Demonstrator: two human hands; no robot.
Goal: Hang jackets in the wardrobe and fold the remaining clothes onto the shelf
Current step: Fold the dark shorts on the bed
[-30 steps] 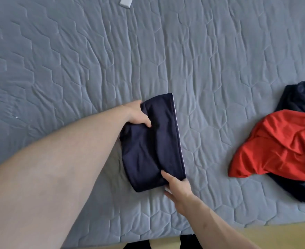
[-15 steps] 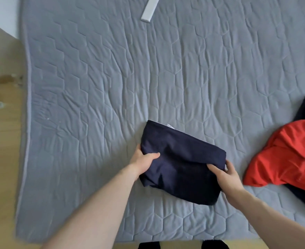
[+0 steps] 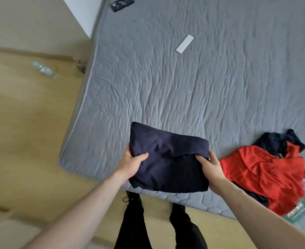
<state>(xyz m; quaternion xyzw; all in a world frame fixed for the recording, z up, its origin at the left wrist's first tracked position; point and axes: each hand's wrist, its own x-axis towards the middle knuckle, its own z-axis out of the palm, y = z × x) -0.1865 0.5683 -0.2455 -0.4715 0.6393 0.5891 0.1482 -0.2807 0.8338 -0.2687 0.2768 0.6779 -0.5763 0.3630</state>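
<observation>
A folded navy garment (image 3: 168, 160) is held over the near edge of the grey quilted mattress (image 3: 184, 90). My left hand (image 3: 132, 161) grips its left side, thumb on top. My right hand (image 3: 211, 168) grips its right side, thumb on the cloth and fingers under it. To the right lies a crumpled red garment (image 3: 261, 175) on top of a dark garment (image 3: 281, 142), both unfolded on the mattress.
A white remote (image 3: 184, 44) lies on the far middle of the mattress, a dark phone-like object (image 3: 122, 4) near its top-left corner. Wooden floor (image 3: 31, 132) spreads to the left with a clear bottle (image 3: 44, 70) on it. My dark-trousered legs (image 3: 159, 223) stand at the mattress edge.
Both hands have drawn the folded navy garment toward the mattress's near edge and seem to have lifted it. The view has pulled back and swung left, showing floor and my legs.
</observation>
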